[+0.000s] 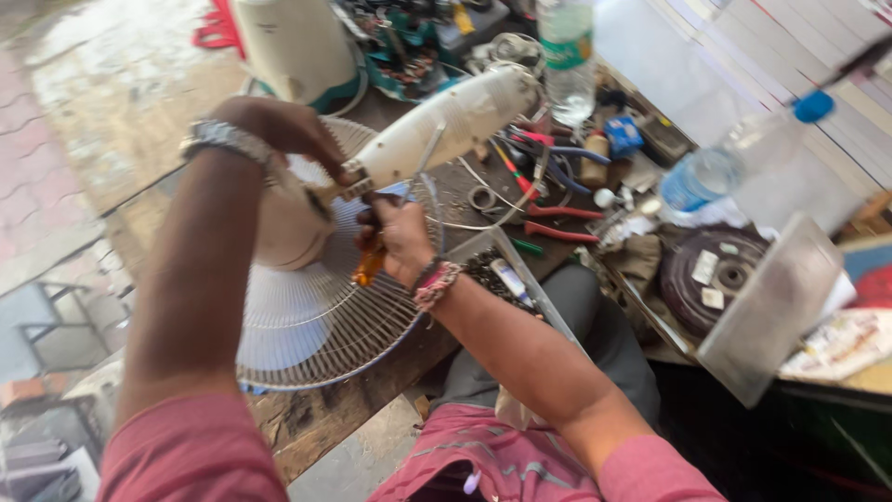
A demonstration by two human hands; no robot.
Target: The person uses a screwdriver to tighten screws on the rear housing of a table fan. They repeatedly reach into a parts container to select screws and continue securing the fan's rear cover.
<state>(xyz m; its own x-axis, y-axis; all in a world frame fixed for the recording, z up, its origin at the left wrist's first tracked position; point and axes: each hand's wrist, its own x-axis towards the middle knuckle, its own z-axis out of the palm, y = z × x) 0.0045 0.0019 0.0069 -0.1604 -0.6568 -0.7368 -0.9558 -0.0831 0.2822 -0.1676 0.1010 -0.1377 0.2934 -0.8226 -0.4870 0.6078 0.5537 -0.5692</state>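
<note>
Cream plastic and pale wire make up the round table fan (307, 307) lying tilted on the scarred wooden bench (316, 418), its grille facing down toward the bench edge and its cream plastic neck and stand (446, 125) sticking up and away from the person. At the joint where that neck meets the fan's motor housing, the left hand (283, 130) is closed over the top of the housing, steadying it. Just below the same joint the right hand (400, 237) is wrapped shut around an orange-handled screwdriver (369, 265), whose tip is hidden against the fan. To work this joint well, I would judge that the left grip should press the housing firmly against the bench so the fan cannot roll on its curved grille, while the driver stays in line with the screw and is turned with steady pressure. Beyond the fan's neck lie red-handled pliers (557, 223), a clear plastic water bottle (567, 56) and a loose clutter of small parts; a dark round wheel-like disc (711, 274) rests farther to the fan's right.
</note>
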